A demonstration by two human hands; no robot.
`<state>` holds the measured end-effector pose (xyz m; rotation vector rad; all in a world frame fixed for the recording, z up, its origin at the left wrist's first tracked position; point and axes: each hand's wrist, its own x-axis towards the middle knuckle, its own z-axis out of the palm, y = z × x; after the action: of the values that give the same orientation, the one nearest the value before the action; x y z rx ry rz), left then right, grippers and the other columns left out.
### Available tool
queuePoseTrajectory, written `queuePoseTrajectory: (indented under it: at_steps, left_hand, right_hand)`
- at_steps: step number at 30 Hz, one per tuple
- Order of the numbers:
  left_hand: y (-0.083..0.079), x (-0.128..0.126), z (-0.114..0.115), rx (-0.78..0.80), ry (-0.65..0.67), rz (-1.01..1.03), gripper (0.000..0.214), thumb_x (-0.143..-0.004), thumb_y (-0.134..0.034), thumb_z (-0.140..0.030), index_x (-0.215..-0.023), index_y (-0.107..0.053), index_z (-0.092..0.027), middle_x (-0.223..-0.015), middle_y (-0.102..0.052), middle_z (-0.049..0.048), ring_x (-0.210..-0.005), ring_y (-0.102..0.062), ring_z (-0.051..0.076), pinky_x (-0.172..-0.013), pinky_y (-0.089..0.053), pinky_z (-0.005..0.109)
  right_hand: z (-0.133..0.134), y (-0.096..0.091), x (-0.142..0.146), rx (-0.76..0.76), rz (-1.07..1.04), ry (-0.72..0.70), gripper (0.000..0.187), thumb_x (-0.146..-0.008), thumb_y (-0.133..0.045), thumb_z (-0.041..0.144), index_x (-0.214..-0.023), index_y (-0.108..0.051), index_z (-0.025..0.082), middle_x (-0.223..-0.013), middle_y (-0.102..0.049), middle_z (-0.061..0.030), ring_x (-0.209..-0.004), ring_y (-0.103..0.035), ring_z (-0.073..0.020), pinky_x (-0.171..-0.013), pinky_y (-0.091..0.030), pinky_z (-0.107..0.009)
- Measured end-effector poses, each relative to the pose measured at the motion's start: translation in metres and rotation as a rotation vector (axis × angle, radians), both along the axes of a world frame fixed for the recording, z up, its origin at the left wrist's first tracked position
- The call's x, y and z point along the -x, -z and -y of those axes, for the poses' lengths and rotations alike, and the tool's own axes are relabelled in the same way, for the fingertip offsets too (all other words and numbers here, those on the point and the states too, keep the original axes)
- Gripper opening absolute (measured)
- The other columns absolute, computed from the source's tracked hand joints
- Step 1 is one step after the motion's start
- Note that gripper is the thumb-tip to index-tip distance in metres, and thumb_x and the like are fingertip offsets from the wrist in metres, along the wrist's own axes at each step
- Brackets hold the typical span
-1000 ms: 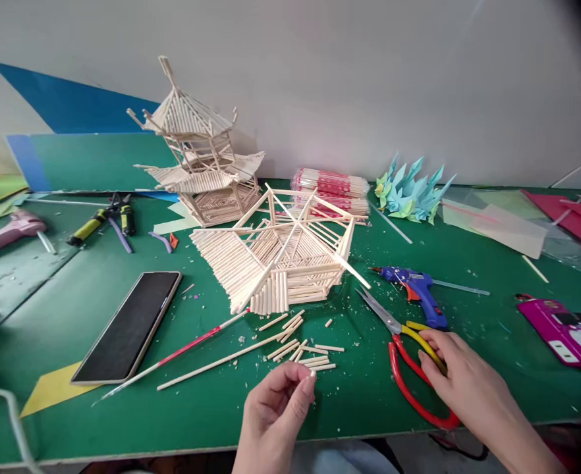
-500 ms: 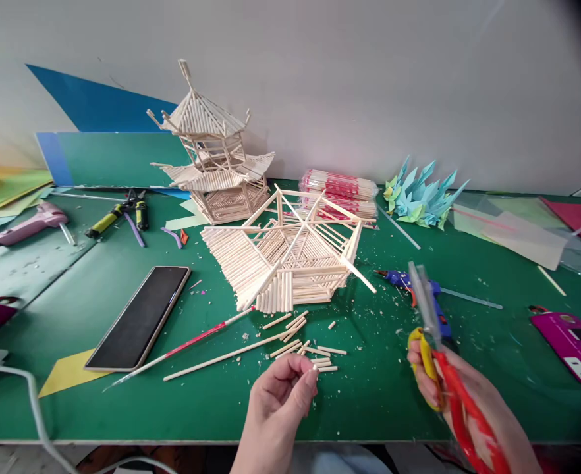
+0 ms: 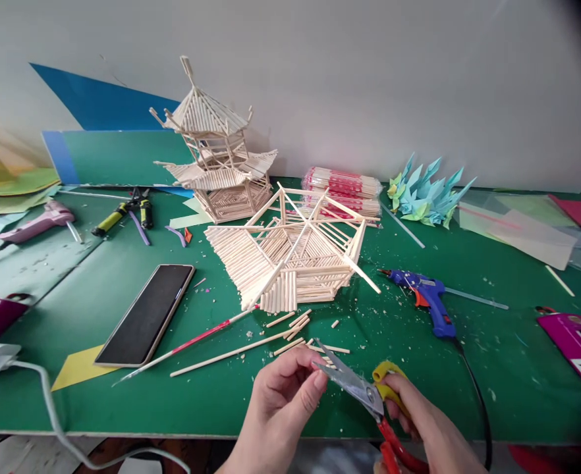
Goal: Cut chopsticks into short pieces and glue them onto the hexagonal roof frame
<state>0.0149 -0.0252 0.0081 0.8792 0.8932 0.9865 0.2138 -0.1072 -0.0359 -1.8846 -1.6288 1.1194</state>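
My left hand (image 3: pixel 283 401) pinches a short wooden stick piece (image 3: pixel 316 363) between thumb and fingers, low in the middle. My right hand (image 3: pixel 419 421) grips the scissors (image 3: pixel 364 392) with yellow and red handles, blades open and pointing left at the stick in my left hand. Several cut stick pieces (image 3: pixel 300 336) lie on the green table (image 3: pixel 122 408) just beyond my hands. A half-built hexagonal stick roof (image 3: pixel 290 257) sits behind them, and a finished stick pagoda (image 3: pixel 216 164) stands further back.
A blue glue gun (image 3: pixel 426 296) lies right of the roof. A phone (image 3: pixel 147 315) and a long red-marked stick (image 3: pixel 192 342) lie to the left. Packed chopsticks (image 3: pixel 344 191), paper cranes (image 3: pixel 426 194), cutters (image 3: pixel 122 212), a pink glue gun (image 3: pixel 41 220) and coloured paper ring the table.
My right hand picked the scissors up off the table, lifted them, then swung them left so the open blades meet the stick piece in my left hand.
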Motion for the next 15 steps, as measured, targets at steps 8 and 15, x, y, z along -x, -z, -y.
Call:
queuePoseTrajectory:
  at_steps: [8,15]
  left_hand:
    - [-0.004,0.013,-0.006,-0.341,0.062,-0.151,0.007,-0.082,-0.056,-0.021,-0.081,-0.063,-0.023,-0.072,-0.056,-0.0013,-0.067,-0.048,0.012,-0.061,-0.039,0.020]
    - [-0.005,0.016,-0.008,-0.413,0.085,-0.206,0.009,-0.082,-0.055,-0.017,-0.083,-0.061,-0.023,-0.073,-0.056,-0.0006,-0.067,-0.050,0.013,-0.061,-0.040,0.022]
  right_hand:
    - [-0.005,-0.001,-0.011,-0.210,0.273,-0.242,0.085,-0.063,-0.064,0.021,-0.131,-0.015,0.030,-0.113,-0.057,-0.0077,-0.093,-0.060,-0.0239,-0.076,-0.050,-0.028]
    - [-0.010,-0.007,-0.003,-0.228,0.154,-0.203,0.081,-0.060,-0.065,0.017,-0.130,-0.026,0.028,-0.110,-0.057,-0.0067,-0.088,-0.061,-0.0218,-0.073,-0.049,-0.025]
